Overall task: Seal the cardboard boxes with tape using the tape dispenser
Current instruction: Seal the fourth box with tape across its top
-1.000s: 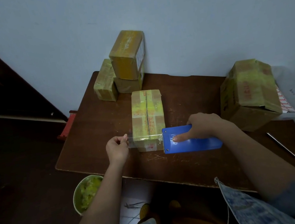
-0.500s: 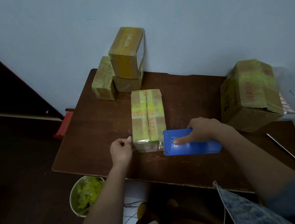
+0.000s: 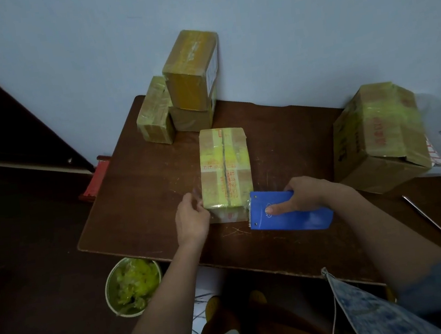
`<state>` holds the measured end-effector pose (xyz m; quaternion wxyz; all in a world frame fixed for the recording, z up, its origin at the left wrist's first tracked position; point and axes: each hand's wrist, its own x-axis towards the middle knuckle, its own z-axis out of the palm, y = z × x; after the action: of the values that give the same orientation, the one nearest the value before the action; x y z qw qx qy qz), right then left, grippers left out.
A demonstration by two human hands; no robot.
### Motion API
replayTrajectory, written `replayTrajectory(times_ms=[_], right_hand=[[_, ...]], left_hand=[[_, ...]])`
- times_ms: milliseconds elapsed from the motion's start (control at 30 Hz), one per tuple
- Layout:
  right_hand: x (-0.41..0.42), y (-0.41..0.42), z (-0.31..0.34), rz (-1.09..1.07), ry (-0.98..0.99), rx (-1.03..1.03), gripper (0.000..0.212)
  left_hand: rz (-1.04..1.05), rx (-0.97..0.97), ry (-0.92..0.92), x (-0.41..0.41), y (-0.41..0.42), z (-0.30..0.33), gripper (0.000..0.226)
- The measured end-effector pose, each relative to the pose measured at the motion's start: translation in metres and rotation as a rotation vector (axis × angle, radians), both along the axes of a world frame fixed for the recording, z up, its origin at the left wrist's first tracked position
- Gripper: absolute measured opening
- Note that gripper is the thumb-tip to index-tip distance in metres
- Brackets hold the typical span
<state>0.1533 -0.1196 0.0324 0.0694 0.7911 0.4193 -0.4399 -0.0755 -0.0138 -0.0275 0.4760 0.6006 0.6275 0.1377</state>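
A long cardboard box [image 3: 225,166] with yellowish tape over it lies in the middle of the brown table [image 3: 146,203], its short end facing me. My right hand [image 3: 304,194] grips the blue tape dispenser [image 3: 288,211] at the box's near right corner, index finger stretched along its top. A strip of clear tape [image 3: 227,212] runs from the dispenser's toothed edge across the box's near end. My left hand [image 3: 191,220] pinches the free end of that tape against the box's near left corner.
Three taped boxes [image 3: 190,87] are stacked at the back against the wall. A bigger box [image 3: 376,136] sits at the right with a white bag behind it. A thin metal rod [image 3: 425,215] lies near the right edge. A bin of tape scraps [image 3: 132,286] stands on the floor.
My left hand has brought the tape end in from the left and pressed it to the box's corner. The dispenser stays at the right corner, tilted slightly.
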Motion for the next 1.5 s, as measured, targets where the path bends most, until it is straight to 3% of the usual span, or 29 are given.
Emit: replayTrajectory(times_ms=[67, 133, 267, 367, 500, 633, 833, 1000, 1167, 1267, 1500], right_hand=[[0.001, -0.002, 0.0, -0.002, -0.003, 0.0, 0.089], [0.001, -0.004, 0.0, -0.001, 0.014, 0.014, 0.084], [-0.001, -0.003, -0.003, 0.004, 0.048, 0.045, 0.085], [0.003, -0.004, -0.007, -0.004, 0.068, 0.051, 0.083], [0.007, -0.006, -0.012, -0.011, 0.085, 0.068, 0.076], [0.013, -0.005, -0.016, 0.013, 0.166, 0.125, 0.093], [0.03, -0.001, -0.015, 0.054, 0.231, 0.147, 0.095], [0.049, -0.01, -0.018, 0.076, 0.194, 0.124, 0.122], [0.057, -0.014, -0.016, 0.102, 0.21, 0.107, 0.09], [0.056, -0.016, -0.017, 0.11, 0.209, 0.103, 0.084], [0.059, -0.02, -0.022, 0.075, 0.257, 0.127, 0.12]], left_hand=[[0.031, -0.148, 0.017, -0.011, 0.005, 0.0, 0.068], [0.041, -0.196, 0.036, -0.019, 0.007, 0.0, 0.092], [0.036, 0.247, 0.048, -0.014, 0.002, 0.014, 0.053], [-0.241, 0.477, -0.007, 0.005, 0.0, 0.029, 0.051], [-0.611, 0.423, -0.063, 0.035, -0.006, 0.025, 0.048], [-0.785, 0.525, 0.218, 0.039, -0.007, 0.005, 0.049], [-0.866, 0.513, 0.393, 0.042, -0.007, 0.003, 0.053], [-0.879, 0.503, 0.439, 0.044, -0.006, 0.003, 0.054], [-0.89, 0.502, 0.472, 0.047, -0.008, 0.004, 0.055], [-0.9, 0.49, 0.471, 0.047, -0.008, 0.007, 0.055], [-0.916, 0.44, 0.471, 0.049, -0.006, 0.009, 0.058]])
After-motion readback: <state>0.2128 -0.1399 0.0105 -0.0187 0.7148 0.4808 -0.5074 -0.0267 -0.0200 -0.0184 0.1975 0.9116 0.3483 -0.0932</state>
